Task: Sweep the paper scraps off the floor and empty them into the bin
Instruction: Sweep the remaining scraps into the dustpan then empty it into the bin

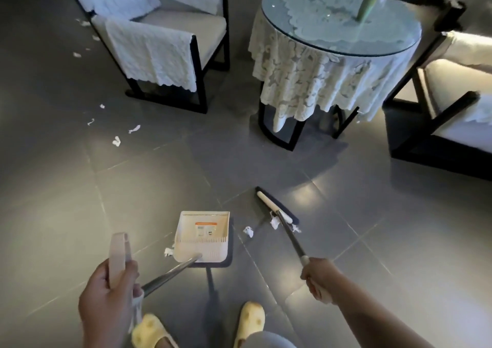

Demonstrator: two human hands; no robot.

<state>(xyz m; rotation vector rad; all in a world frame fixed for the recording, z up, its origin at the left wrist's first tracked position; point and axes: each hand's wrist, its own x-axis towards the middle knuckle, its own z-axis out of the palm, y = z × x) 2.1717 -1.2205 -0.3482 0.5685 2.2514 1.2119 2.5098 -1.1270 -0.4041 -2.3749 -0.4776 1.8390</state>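
My left hand [109, 294] grips the beige handle of a long-handled white dustpan [203, 237], which stands on the grey tiled floor in front of my feet. My right hand [319, 276] grips the handle of a broom whose dark head [277, 205] rests on the floor to the right of the pan. White paper scraps lie by the broom head [274, 222], between broom and pan [248, 231], and at the pan's left edge [168, 252]. More scraps [116, 140] are scattered on the floor at far left, near the armchair. No bin is in view.
An armchair [159, 41] with white lace covers stands at the upper left. A round glass-topped table [338, 44] with a lace cloth stands at upper centre. Another chair [452, 103] is at the right. My feet in yellow slippers [250, 318] are at the bottom.
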